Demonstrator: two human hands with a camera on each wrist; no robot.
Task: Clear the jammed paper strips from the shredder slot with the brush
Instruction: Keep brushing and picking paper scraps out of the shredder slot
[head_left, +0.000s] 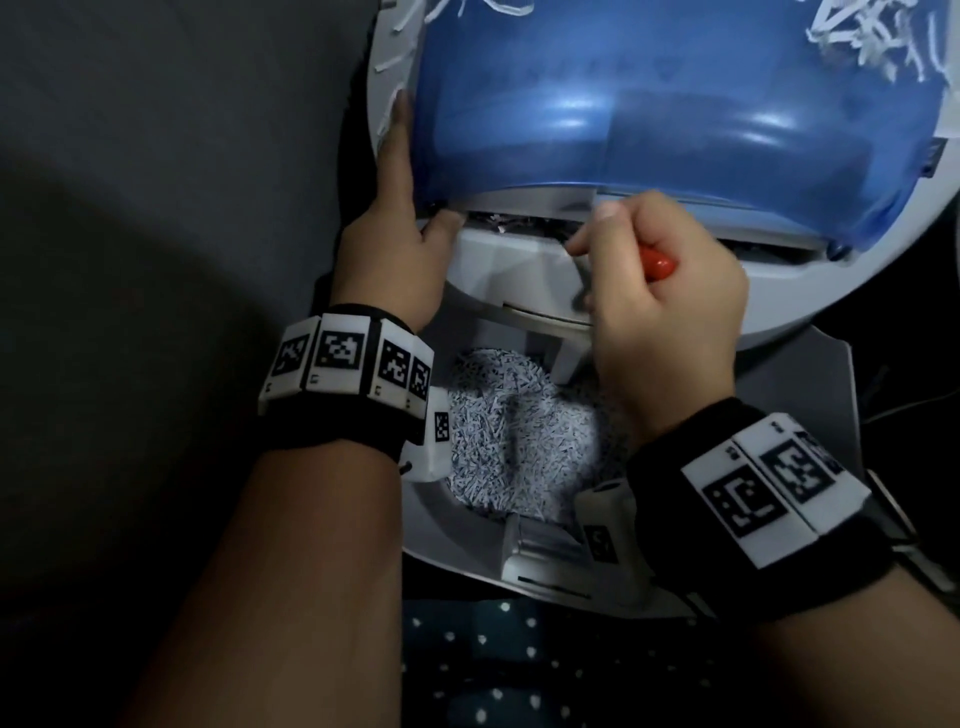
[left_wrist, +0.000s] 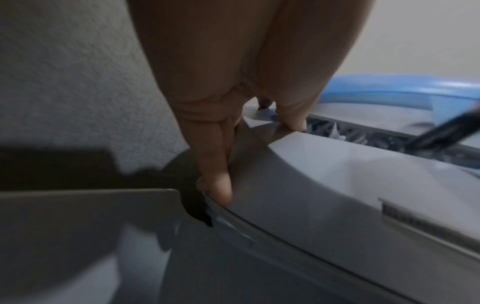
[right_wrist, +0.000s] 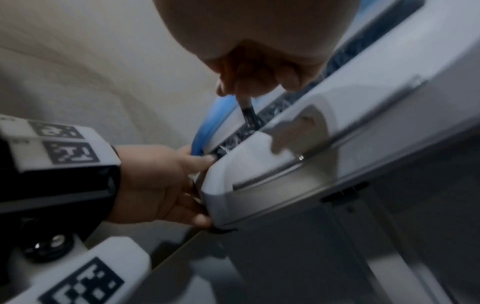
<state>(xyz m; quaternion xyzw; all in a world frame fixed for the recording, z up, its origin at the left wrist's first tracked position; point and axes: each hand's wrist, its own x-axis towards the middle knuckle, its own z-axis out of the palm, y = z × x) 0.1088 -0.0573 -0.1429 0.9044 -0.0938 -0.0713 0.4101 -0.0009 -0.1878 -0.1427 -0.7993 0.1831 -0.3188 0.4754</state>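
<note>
- My right hand (head_left: 670, 312) curls its grip around the brush (head_left: 657, 264), red handle end showing past the knuckles; its dark bristles (right_wrist: 249, 117) dip into the shredder slot (head_left: 519, 227).
- Jammed paper strips (left_wrist: 337, 133) sit in the slot, just right of my left thumb.
- My left hand (head_left: 400, 249) lies flat-fingered along the left edge of the shredder head (head_left: 514, 270), thumb at the slot's left end; it holds nothing.
- A blue translucent cover (head_left: 649, 104) stands on the far side of the slot.
- Shredded paper (head_left: 514, 431) fills the bin (head_left: 441, 525) nearest me.
</note>
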